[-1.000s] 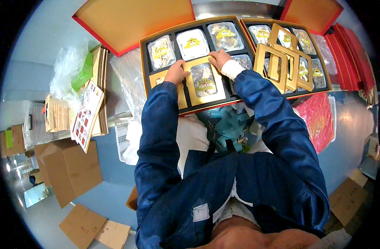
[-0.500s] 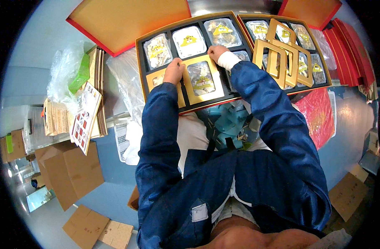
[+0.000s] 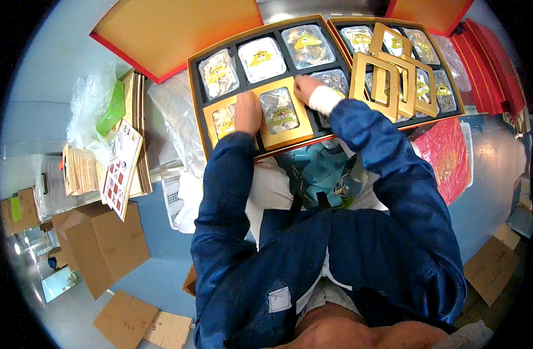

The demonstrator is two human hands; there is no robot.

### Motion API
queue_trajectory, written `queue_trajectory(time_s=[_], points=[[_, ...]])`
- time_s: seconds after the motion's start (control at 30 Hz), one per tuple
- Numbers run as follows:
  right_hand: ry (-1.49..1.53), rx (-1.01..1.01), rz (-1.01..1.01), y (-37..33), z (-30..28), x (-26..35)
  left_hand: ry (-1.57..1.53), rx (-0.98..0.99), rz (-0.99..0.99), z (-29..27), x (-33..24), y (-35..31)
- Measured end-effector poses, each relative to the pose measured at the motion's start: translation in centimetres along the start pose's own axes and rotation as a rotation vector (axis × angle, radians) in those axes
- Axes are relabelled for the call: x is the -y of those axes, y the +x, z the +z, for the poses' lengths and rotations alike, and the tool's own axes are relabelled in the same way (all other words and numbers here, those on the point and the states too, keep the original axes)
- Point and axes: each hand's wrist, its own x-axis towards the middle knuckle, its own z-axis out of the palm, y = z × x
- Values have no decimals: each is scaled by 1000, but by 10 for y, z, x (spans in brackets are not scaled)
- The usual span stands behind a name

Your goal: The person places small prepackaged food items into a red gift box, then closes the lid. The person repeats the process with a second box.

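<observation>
An open gift box (image 3: 192, 87) with a black compartmented insert lies before me. Clear packs of dried food fill its compartments, among them a white-based pack (image 3: 260, 59) at the back. Two gold cardboard frames cover front compartments, the left frame (image 3: 210, 121) and the middle frame (image 3: 287, 140), with packs showing through their windows. My left hand (image 3: 249, 111) is closed at the edge where these frames meet; its fingertips are partly hidden. At the middle frame's far right corner, my right hand (image 3: 308, 88) is closed on the edge. Beside it lies an uncovered dark pack (image 3: 330, 81).
A second filled box (image 3: 459, 104) adjoins on the right, with several loose gold frames (image 3: 358, 78) piled over its packs. Open lids (image 3: 179, 32) stand behind. Red box parts (image 3: 487, 70) are stacked far right. Left are cardboard sheets (image 3: 139, 110) and crumpled clear plastic (image 3: 92, 110).
My left hand has moved down and slightly right, onto the seam between the frames. The left frame now sits straighter over its compartment. My right hand has shifted slightly lower at the middle frame's corner.
</observation>
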Motion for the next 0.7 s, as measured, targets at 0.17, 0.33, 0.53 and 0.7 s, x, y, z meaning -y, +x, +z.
queue_trajectory(time_s=[0.17,0.33,0.53,0.7], points=[[55,-69,-78,-50,8,-8,70,18,141,-19,-29,-39],[-206,24,-128,-56,-7,16,143,207,159,-32,-38,-43],[-225,208,-272,-106,-28,22,160,453,308,-65,-56,-49],[-344,152,-351,-111,-37,33,285,525,327,-68,-65,-46]])
